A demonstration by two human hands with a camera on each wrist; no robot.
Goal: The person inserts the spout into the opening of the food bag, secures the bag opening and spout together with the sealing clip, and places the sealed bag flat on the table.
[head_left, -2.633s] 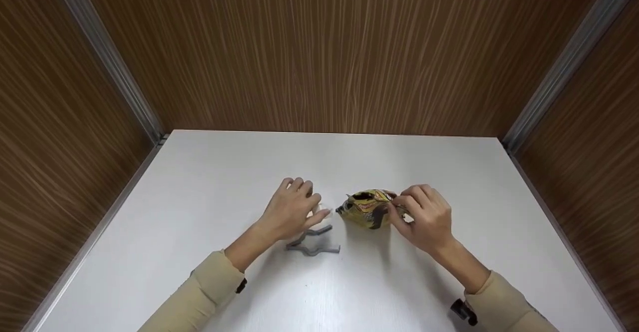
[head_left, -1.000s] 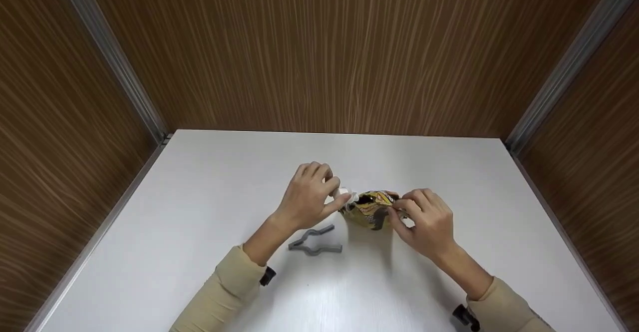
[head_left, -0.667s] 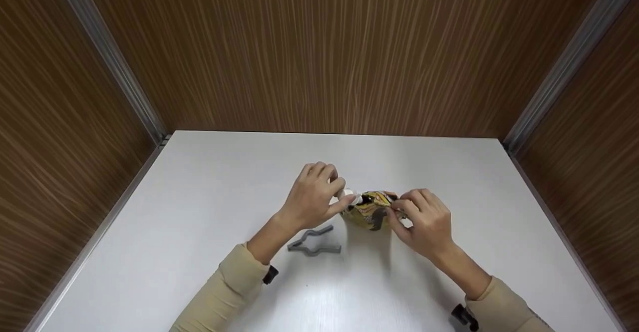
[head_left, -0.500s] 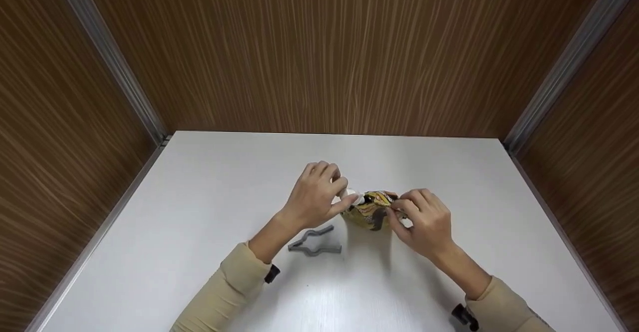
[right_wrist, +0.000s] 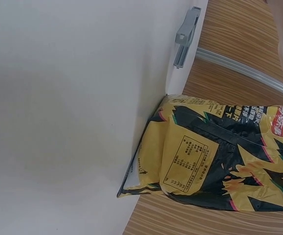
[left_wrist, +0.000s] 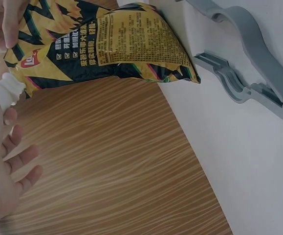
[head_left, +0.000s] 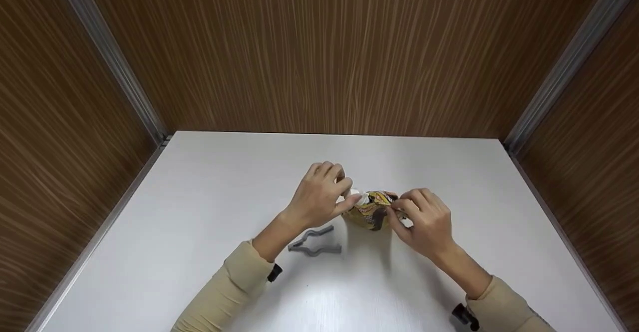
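Clip [head_left: 315, 242] lies on table [head_left: 199, 212], left of bag [head_left: 373, 211].

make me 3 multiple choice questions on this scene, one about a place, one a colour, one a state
1. Where does the grey clip lie?
A. on the white table, near the left hand
B. inside the bag
C. clamped on the bag

2. What are the main colours of the chip bag?
A. red and white
B. yellow and black
C. blue and green

3. What is the right hand doing?
A. lying flat on the table
B. holding the clip
C. pinching the top of the bag

Answers: 1 A, the clip lies apart on the table; 2 B, both wrist views show it; 3 C, its fingers close on the bag's top edge.
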